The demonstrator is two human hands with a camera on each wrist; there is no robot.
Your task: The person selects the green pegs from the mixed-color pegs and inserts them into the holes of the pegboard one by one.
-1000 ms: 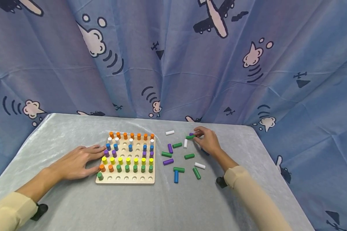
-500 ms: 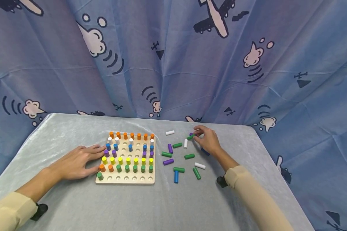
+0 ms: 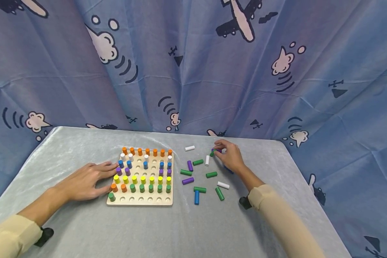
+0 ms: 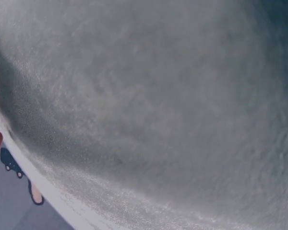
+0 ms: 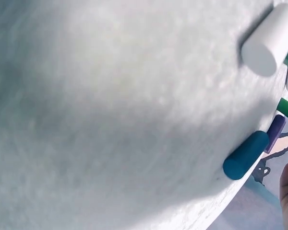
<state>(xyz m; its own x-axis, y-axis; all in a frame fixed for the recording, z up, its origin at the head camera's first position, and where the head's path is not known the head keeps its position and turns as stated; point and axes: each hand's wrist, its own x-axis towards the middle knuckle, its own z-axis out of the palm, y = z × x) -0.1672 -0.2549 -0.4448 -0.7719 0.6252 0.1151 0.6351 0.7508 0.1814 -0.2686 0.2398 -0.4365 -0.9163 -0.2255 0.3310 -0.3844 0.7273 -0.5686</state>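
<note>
In the head view, a wooden pegboard [image 3: 142,203] carries rows of orange, white, blue, purple, yellow and green pegs, with bare holes among them. My left hand [image 3: 84,181] rests at its left edge, fingers extended and touching the board's side. At the back right, my right hand [image 3: 230,156] pinches a green peg [image 3: 211,154] between thumb and fingers, close over the table. A purple peg [image 3: 216,150] lies just behind those fingertips, partly covered. The right wrist view catches a blue peg [image 5: 246,155] and a white peg [image 5: 271,40] lying below the hand.
Loose pegs are scattered between board and right hand: several green ones such as the green peg [image 3: 211,174], a white peg [image 3: 189,148], a purple peg [image 3: 187,181] and a blue peg [image 3: 196,197]. A patterned curtain [image 3: 193,71] hangs behind the grey-covered table [image 3: 193,229].
The green peg in my right fingers has turned from lying sideways to steeply tilted, and the hand has shifted slightly left. My left hand and the board have stayed put.
</note>
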